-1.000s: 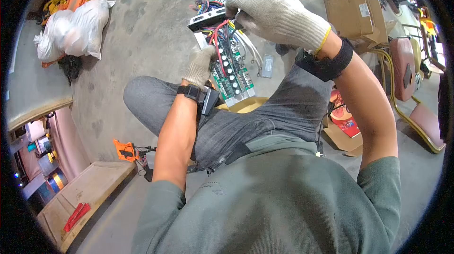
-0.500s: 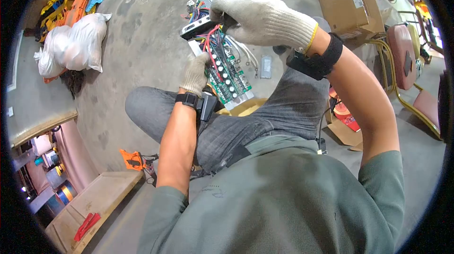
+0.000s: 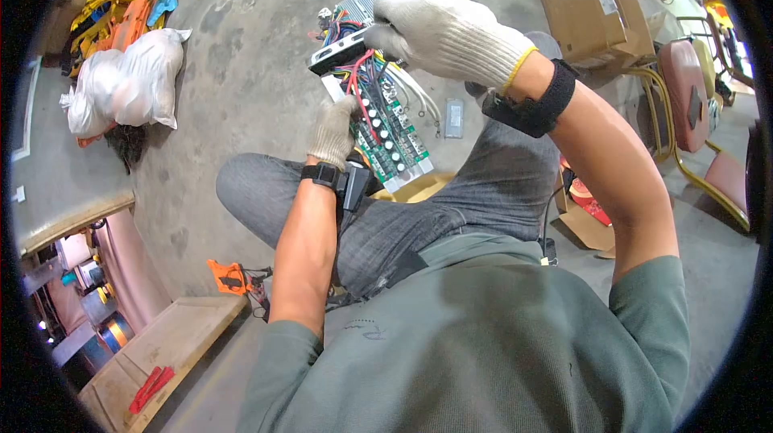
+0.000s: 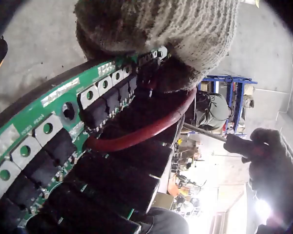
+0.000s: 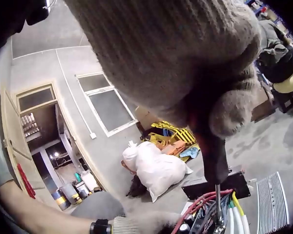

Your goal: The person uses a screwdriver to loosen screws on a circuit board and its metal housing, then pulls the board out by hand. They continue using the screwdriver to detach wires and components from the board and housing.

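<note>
Screwdriver (image 5: pixel 216 168) work on a circuit board (image 3: pixel 392 136) judged in hand. Board is held up over the lap, above the concrete floor (image 3: pixel 241 54), its lower left edge gripped by the gloved left hand (image 3: pixel 332 132). Right hand (image 3: pixel 447 34) is clenched on the screwdriver handle above the board's top end, tip set down among the wires (image 5: pixel 205 204) beside the black end plate (image 3: pixel 342 49). Next move is judged to need the tip kept seated and the board held steady.
</note>
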Action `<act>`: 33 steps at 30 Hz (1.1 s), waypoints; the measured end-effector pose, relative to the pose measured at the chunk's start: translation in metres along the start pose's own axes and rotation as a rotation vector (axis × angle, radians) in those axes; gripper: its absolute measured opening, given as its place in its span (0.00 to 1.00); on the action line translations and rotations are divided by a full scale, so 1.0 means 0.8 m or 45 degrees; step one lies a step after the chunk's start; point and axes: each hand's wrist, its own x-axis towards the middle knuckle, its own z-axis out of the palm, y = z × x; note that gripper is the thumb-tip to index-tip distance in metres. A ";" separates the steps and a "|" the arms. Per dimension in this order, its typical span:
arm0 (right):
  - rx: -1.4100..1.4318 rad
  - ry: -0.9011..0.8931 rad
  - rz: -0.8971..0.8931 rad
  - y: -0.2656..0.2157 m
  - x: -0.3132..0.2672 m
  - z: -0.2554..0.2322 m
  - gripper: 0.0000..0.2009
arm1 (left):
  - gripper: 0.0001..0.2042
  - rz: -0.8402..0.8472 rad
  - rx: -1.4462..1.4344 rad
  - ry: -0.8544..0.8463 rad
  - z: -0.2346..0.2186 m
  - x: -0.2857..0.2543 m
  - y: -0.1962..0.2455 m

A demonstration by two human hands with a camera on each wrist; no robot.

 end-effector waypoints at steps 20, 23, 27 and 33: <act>0.090 0.031 -0.045 0.004 -0.011 0.000 0.11 | 0.13 0.032 -0.024 -0.043 -0.004 0.007 -0.013; 0.121 -0.097 0.007 0.015 0.003 0.008 0.12 | 0.13 0.013 0.040 -0.044 -0.003 0.005 -0.009; 0.149 0.073 -0.278 0.028 -0.003 0.013 0.12 | 0.13 -0.024 -0.089 -0.002 0.008 -0.004 0.001; 0.119 0.020 0.048 0.002 -0.006 -0.003 0.10 | 0.13 -0.035 -0.086 -0.002 0.007 -0.003 0.002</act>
